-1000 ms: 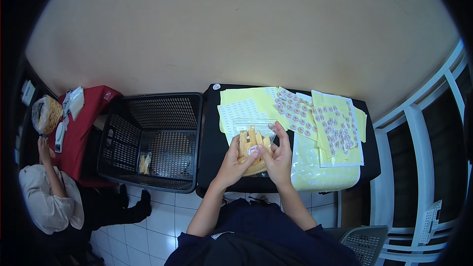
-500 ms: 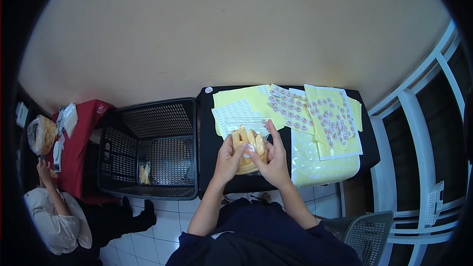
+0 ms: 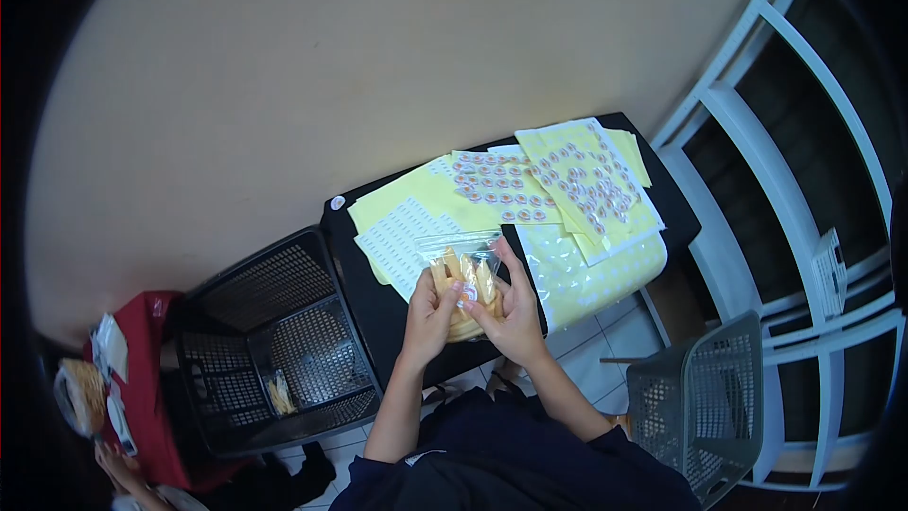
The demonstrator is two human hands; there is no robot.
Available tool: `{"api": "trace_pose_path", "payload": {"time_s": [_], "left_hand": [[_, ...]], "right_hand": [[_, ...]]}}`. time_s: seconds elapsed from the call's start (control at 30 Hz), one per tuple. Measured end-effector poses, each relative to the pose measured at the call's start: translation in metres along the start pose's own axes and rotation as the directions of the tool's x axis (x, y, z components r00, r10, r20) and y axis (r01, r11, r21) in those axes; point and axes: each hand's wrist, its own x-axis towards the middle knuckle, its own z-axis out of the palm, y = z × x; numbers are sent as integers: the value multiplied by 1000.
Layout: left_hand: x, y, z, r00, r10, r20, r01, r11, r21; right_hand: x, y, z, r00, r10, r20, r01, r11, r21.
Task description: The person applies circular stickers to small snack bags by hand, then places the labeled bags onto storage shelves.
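Between my two hands is a clear zip bag (image 3: 452, 265) filled with pale yellow snack sticks. My left hand (image 3: 430, 322) grips its left side, with the thumb on the front. On the right side my right hand (image 3: 514, 322) holds it too, its thumb pressing by a round sticker (image 3: 468, 292) on the bag's front. The zip strip is at the top, away from me. Sheets of round stickers (image 3: 501, 185) and a sheet of small printed labels (image 3: 402, 241) lie on the black-covered table (image 3: 374, 317) just beyond the bag.
To the left stands a black crate (image 3: 255, 322) with one small snack bag (image 3: 281, 394) inside. Farther left, a person's hand (image 3: 115, 466) is beside a red-covered table (image 3: 147, 369) holding a large snack bag (image 3: 80, 396). A grey plastic chair (image 3: 695, 407) stands at right, near white railings (image 3: 747, 170).
My view has turned, so the table and crate now appear tilted, and more of the chair shows. Both hands keep hold of the bag, thumbs still at the sticker.
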Motion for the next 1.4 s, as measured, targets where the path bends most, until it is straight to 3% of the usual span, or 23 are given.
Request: {"api": "trace_pose_path", "payload": {"time_s": [0.17, 0.3, 0.37, 0.43, 0.5, 0.63, 0.77, 0.83, 0.87, 0.97, 1.1, 1.17, 1.23, 1.3, 1.37, 1.4], "left_hand": [[6, -15, 15, 987, -51, 155, 48, 999, 21], [3, -15, 41, 967, -68, 247, 76, 997, -24], [-1, -8, 59, 965, -55, 255, 64, 998, -27], [-6, -13, 76, 959, -41, 279, 56, 997, -45], [-12, -11, 96, 936, -36, 350, 61, 996, -62], [-22, -28, 146, 916, -68, 395, 100, 993, -61], [-36, -55, 200, 889, -85, 450, 96, 995, -1], [-45, -66, 224, 895, 63, 442, -91, 995, 45], [-45, -70, 231, 881, 29, 472, -68, 996, 64], [-52, -88, 247, 927, -9, 376, 6, 1000, 10], [-67, -114, 249, 971, -107, 215, 95, 993, 63], [-76, -123, 247, 973, -164, 163, 153, 985, 79], [-83, -130, 243, 972, -196, 128, 188, 979, 74], [-89, -128, 239, 971, -211, 109, 201, 975, 93], [-94, -126, 232, 960, -256, 114, 241, 961, 136], [-96, -124, 231, 961, -256, 101, 240, 959, 149]], "right_hand": [[-16, 0, -17, 990, 36, -135, -42, 999, -35], [-33, -19, -41, 977, 14, -214, 2, 997, 74], [-43, -22, -60, 949, 117, -291, -99, 992, 74], [-53, -23, -79, 950, 107, -294, -87, 993, 80], [-62, -28, -101, 939, 224, -259, -201, 973, 112], [-79, -44, -149, 953, 213, -217, -190, 974, 123], [-106, -54, -208, 940, 188, -285, -187, 982, 29], [-123, -55, -242, 928, 176, -327, -187, 982, -1], [-133, -58, -263, 910, 94, -403, -112, 994, -22], [-173, -67, -341, 763, -76, -641, 5, 994, -112], [-270, -31, -471, 426, -150, -892, -182, 952, -247], [-335, 14, -522, 371, -198, -907, -257, 917, -306], [-402, 62, -551, 282, -21, -959, -538, 824, -176], [-437, 88, -547, 155, 147, -977, -890, 449, -74], [-475, 132, -550, -108, 331, -937, -830, 489, 268], [-489, 147, -554, -108, 337, -935, -832, 484, 271]]}}
